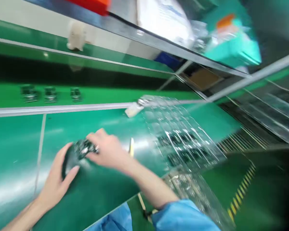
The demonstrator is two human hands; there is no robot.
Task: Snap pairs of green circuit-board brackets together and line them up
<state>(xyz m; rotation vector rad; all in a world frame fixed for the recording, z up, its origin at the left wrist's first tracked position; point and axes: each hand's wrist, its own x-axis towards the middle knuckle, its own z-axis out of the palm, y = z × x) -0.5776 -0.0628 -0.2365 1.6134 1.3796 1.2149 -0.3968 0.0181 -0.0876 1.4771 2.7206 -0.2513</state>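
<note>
Left hand point(54, 181) is cupping a dark part point(80, 152) from its left side, while right hand point(109, 152) is pinching its right edge. The part is sitting between them, low over the green counter point(98, 192), near a clear tray point(183, 138).

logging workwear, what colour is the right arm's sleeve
Light blue sleeve, clearest in the head view.

Toward the right edge of the green counter point(98, 195) a clear compartmented tray point(180, 134) is laid, a thin yellow item point(132, 147) is seen at the middle, and a small dark part point(80, 152) is set near the front left.
</note>
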